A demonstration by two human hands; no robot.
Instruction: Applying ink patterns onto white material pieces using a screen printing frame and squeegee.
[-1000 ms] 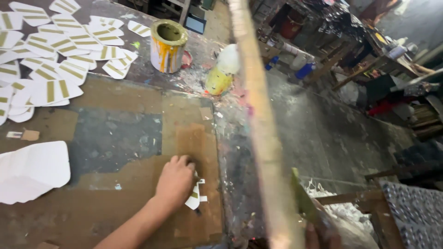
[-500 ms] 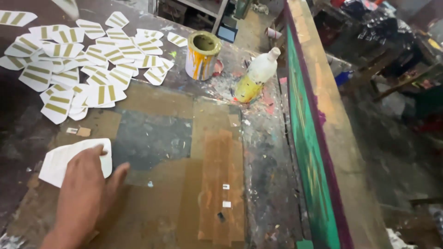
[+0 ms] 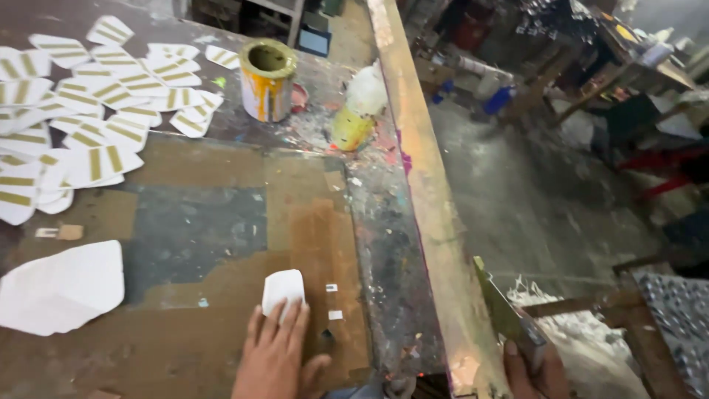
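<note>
My left hand lies flat at the bottom centre of a stained wooden table, fingers spread, fingertips pressing on a small blank white card. Two tiny white scraps sit just right of the card. My right hand shows at the bottom right, below the table edge, closed around the near end of a long wooden plank that runs from there to the top of the view. A greenish painted face of the plank shows just above that hand.
Several white cards with gold stripes are spread over the far left. A pile of blank white sheets lies at the left. A paint-smeared yellow tin and a lying bottle of yellow liquid stand at the back. Cluttered floor is to the right.
My left hand has left the white pile at the left and moved right, now pressing a small white card near the table's right side. The plank has swung across the view.
</note>
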